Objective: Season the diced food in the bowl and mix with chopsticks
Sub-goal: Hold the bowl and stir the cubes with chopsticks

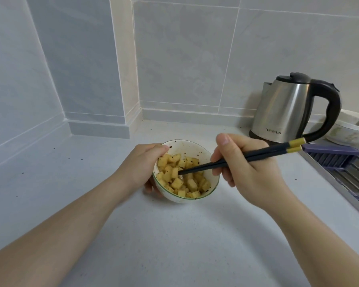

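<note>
Left hand point(142, 166) is cupping the bowl point(212, 184) mid-worktop, right hand point(249, 166) is pinching chopsticks point(257, 155) into the seasoned cubes point(177, 179), and it's tilting, so hard stirring's probably flicking some out.

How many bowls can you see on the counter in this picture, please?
2. One bowl of diced food sits mid-counter, gripped by the left hand. A second bowl stands at the right edge behind the kettle, partly cut off; more may be hidden.
</note>
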